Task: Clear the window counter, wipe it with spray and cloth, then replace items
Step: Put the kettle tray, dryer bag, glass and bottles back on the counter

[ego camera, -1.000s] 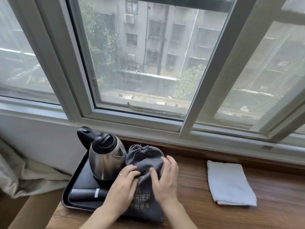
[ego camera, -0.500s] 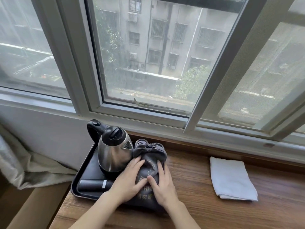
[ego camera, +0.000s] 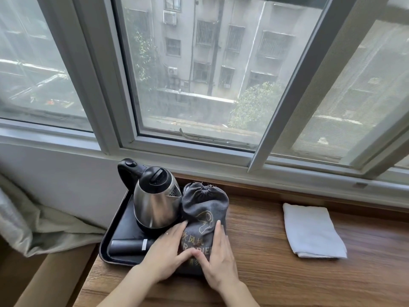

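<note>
Pressing flat-fingered on the grey pouch (ego camera: 204,218), left hand (ego camera: 164,255) and right hand (ego camera: 219,260) grip nothing (kettle (ego camera: 156,202) just beyond the left hand could topple if nudged).

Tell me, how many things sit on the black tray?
3: the kettle at the back, the dark cylinder in front, the grey bag at the right. More may be hidden.

Grey-framed sliding window (ego camera: 199,85), daylight through it, apartment block (ego camera: 232,41) beyond; white wall (ego camera: 66,173) beneath the window; pale curtain (ego camera: 33,222) bunched lower left of it.
</note>
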A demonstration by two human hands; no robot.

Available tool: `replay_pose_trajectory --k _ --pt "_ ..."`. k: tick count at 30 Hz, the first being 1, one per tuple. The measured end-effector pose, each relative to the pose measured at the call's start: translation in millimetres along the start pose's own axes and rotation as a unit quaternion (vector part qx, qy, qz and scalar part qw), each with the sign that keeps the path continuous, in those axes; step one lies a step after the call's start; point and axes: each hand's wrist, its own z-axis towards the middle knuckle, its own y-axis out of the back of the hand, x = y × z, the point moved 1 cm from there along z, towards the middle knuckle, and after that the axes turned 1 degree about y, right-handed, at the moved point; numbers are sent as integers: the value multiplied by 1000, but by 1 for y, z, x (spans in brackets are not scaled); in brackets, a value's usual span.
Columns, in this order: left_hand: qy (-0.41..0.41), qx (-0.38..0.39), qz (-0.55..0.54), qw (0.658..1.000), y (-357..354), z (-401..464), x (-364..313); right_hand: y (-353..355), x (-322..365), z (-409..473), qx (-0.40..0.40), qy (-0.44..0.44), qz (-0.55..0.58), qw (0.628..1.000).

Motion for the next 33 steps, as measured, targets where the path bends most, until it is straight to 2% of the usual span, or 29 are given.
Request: replay_pose_trajectory --k 5,10,13,17,20,23,25,27,33 --pt "12 -22 39 999 -9 -17 3 3 1 -3 43 -25 -2 999" --pt "23 -23 88 996 -14 -24 8 9 4 -2 64 -15 -17 998" --pt "21 -6 43 999 -10 -23 3 7 4 -3 31 -4 -2 1000" --pt "-57 -29 43 997 -11 -16 -5 0 3 -3 -43 52 16 998" --pt "-79 -3 54 995 -21 -6 -10 -4 1 -4 -44 68 6 997" --pt "-57 10 33 998 -20 1 -7 -4 -2 -2 -49 71 7 996" --pt "-51 25 30 998 -18 1 -5 -2 -4 -2 -20 60 9 998" --pt "-52 6 35 998 -16 1 -5 1 -7 -3 12 43 7 999" --pt "-41 16 12 999 -5 -2 -12 12 1 -5 50 29 -23 998"
